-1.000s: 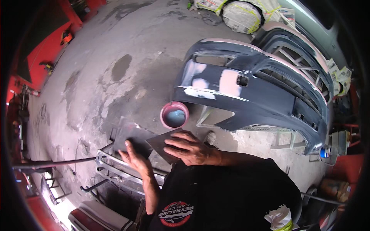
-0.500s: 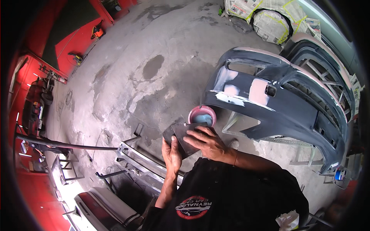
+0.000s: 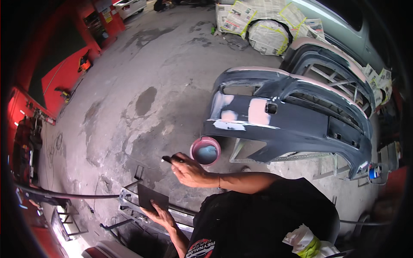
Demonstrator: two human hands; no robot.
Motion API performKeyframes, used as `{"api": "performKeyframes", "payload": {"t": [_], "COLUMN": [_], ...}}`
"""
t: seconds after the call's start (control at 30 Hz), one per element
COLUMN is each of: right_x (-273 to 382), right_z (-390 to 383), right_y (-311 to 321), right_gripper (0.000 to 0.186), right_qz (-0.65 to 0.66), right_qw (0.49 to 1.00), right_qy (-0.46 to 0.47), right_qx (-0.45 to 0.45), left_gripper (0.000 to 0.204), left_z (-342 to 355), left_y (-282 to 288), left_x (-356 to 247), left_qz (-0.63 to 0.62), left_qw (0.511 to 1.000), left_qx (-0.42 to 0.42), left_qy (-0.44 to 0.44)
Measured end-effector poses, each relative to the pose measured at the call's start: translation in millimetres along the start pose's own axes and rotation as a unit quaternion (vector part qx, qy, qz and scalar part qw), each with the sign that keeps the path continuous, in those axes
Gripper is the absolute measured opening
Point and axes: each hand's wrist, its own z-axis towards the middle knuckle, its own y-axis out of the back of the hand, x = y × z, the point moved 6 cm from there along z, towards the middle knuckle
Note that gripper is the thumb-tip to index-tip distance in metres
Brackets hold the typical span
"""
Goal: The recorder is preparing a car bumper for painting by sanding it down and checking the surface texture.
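My left hand point(image 3: 159, 213) grips a dark, flat, square-cornered sheet point(image 3: 151, 197) that looks like sandpaper, its thumb lying across the near face. It is over a metal frame stand point(image 3: 129, 195). My right hand point(image 3: 191, 173) is apart from it, farther right, closed on a small dark piece point(image 3: 166, 159) with a pale tip; the fingers hide most of it, and its kind is unclear. Just beyond the right hand stands a pink bucket point(image 3: 193, 150) with a light blue thing point(image 3: 208, 150) inside.
A dark grey car bumper point(image 3: 297, 116) with pink and white patches rests on a metal stand at the right. Behind it are another bumper point(image 3: 331, 53) and a car wheel point(image 3: 269, 38) masked with newspaper. A dark bar point(image 3: 73, 195) crosses the left side.
My hands have moved apart; they were together on dark flat pieces. The left went down and left with the sheet, the right leftward. The view has shifted, showing more of the far floor.
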Motion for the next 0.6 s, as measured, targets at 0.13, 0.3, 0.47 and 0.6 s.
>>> {"api": "performKeyframes", "payload": {"t": [0.13,0.3,0.47,0.6], "right_x": [26,14,-18,-18], "right_z": [-24,-12,0,-20], "right_y": [-44,-15,5,-6], "right_gripper": [0.037,0.045,0.049,0.046], "right_qz": [0.008,0.078,0.17,0.127], "right_qw": [0.987,0.997,0.976,0.988], "right_qy": [0.158,-0.008,-0.136,-0.061], "right_qx": [-0.001,0.005,-0.011,0.057], "left_gripper": [0.057,0.057,0.06,0.065], "left_z": [-19,-23,-54,-38], "left_y": [-50,-100,-112,-126], "left_x": [23,7,-31,-18], "left_qz": [-0.039,-0.361,-0.151,-0.191], "left_qw": [0.993,0.871,0.93,0.942], "left_qx": [0.106,0.179,0.153,0.206], "left_qy": [0.023,0.282,0.297,0.182]}}
